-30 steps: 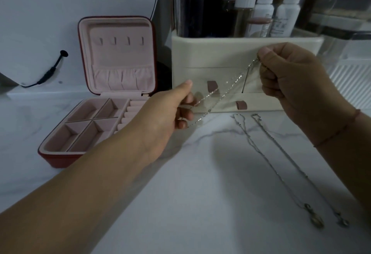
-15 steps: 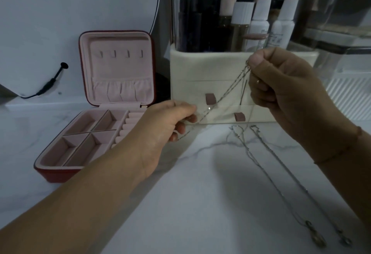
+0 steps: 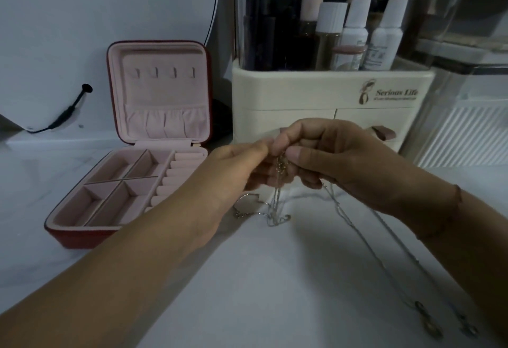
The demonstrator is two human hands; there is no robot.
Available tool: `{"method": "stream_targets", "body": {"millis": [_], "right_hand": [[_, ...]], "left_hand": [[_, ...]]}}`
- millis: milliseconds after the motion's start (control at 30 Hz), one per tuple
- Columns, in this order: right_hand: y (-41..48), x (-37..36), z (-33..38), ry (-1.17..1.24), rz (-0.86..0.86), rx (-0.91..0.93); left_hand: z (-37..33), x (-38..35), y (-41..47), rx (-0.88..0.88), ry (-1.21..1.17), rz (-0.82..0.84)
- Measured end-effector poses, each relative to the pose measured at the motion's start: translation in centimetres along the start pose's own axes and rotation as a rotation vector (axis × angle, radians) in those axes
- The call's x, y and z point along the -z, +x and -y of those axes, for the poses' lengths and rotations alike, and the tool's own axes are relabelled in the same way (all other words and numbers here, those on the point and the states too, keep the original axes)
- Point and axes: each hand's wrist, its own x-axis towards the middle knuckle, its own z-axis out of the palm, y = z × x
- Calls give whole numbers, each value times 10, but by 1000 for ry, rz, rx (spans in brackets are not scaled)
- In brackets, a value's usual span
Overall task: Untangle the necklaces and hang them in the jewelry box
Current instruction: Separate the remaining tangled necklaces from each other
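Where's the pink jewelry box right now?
In the head view, the jewelry box sits open on the left of the marble counter, left of the left hand and the cream cosmetics organizer, its lid standing upright.

- "Serious Life": brown script lettering on the front of the cream cosmetic organizer (image 3: pixel 302 91), above and to the right of the spot where the left hand (image 3: pixel 233 174) and right hand (image 3: pixel 338 155) pinch the necklace (image 3: pixel 280 164).
- Smaller printed line directly under that wording: too small to read.
- Logo (image 3: pixel 365 94) just left of the wording: brown figure outline, no legible letters.
- White bottle (image 3: pixel 383 45) in the organizer's top tray, well above the grip: printed label, text blurred, unreadable.
- Second white bottle (image 3: pixel 356 39) touching its left side: printed label, also unreadable.
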Motion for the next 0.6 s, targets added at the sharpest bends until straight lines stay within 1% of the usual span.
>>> {"method": "stream_targets", "body": {"millis": [67,167,333,500,600], "right_hand": [[0,2,1,-77,-66,-12],[1,5,1,-227,-125,-17],[1,4,1,-261,-203,-4],[1,5,2,-333,-195,-45],[2,3,2,-330,-186,-45]], "left_hand": [[0,0,-1,24,-100,30],[1,1,-1,18,-51,22],[2,1,-1,27,-39,-3],[5,1,3,30,-41,-39],[5,3,3,23,-14,-40]]}}
